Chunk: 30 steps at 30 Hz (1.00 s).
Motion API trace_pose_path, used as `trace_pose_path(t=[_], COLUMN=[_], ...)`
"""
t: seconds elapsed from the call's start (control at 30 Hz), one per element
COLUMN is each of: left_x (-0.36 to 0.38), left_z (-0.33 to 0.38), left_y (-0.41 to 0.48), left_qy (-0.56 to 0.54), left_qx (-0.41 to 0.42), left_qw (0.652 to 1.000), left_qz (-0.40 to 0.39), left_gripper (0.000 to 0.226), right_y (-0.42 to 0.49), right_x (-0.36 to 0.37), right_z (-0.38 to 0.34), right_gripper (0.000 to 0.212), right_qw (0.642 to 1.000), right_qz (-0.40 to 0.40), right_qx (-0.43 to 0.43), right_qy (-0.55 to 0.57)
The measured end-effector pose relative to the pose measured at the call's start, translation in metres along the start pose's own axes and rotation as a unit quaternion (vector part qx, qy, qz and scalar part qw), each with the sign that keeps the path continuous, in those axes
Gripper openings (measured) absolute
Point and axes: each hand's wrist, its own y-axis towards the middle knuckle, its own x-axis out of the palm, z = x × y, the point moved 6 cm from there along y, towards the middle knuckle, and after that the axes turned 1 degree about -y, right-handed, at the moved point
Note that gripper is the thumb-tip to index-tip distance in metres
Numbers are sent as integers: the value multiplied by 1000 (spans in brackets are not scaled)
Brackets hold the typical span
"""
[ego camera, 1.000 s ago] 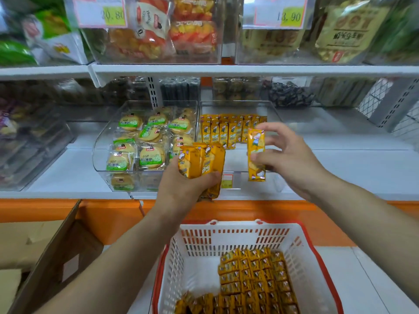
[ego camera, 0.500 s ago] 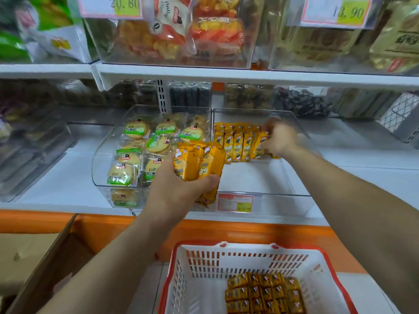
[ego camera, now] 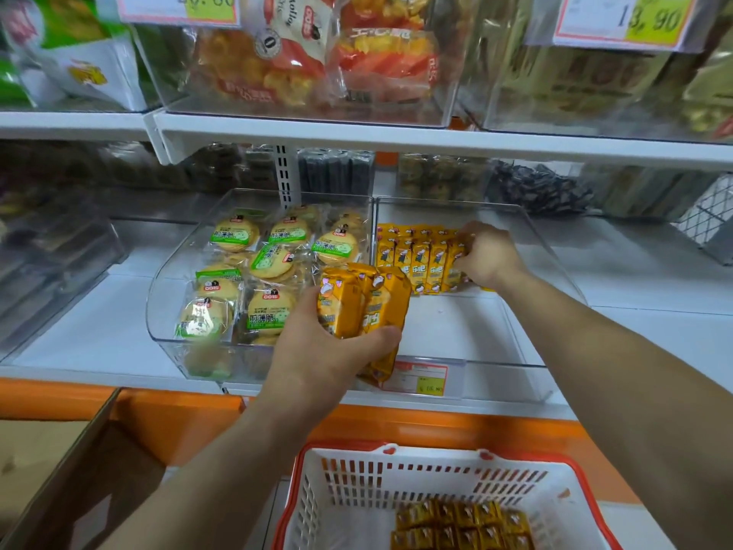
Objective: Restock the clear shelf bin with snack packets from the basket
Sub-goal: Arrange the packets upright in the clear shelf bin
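Evidently only partway, the right hand (ego camera: 490,256) pinched the end packet of the short row (ego camera: 416,260) in the clear bin (ego camera: 527,339) (centre-right of frame), the left hand (ego camera: 317,351) gripped a spare bundle (ego camera: 363,303), and many more lay in the basket (ego camera: 396,482) below.

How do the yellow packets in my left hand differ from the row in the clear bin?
Handheld yellow snack packets: a tilted bunch gripped by the left hand, in front of the clear plastic bin. Row of yellow snack packets: upright, aligned, at the bin's back, right hand gripping its end. Same wrappers.
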Motion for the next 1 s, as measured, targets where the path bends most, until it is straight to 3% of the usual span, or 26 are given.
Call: trace_pose_path(t=[0.2,0.4,0.6,0.67,0.83,1.0], left_x=[7,23,48,57,69,69], left_z=[2,2,2,4,7,3], left_y=[-2,-15,-36,-43,-54,-53], left_qy=[-22,-33,-7,-6,5,-109], left_qx=[-8,-29,-13,-6,18,-44], left_qw=[1000,999,997,996,994,986], left_qz=[-6,-30,-72,-87,-106,-120], left_gripper=[44,49,48,49,48,57], right_y=[-42,-156,-224,-228,-225,-215], right_x=[-37,-68,-65,-64,-64,-69], right_z=[-7,-18,-42,-46,-41,-31], right_gripper=[45,20,30,31,42,38], right_qw=[999,968,857,850,875,836], right_qz=[12,-75,-180,-185,-170,-166], right_qx=[-17,-43,32,37,52,68], right_qy=[41,234,482,491,449,518])
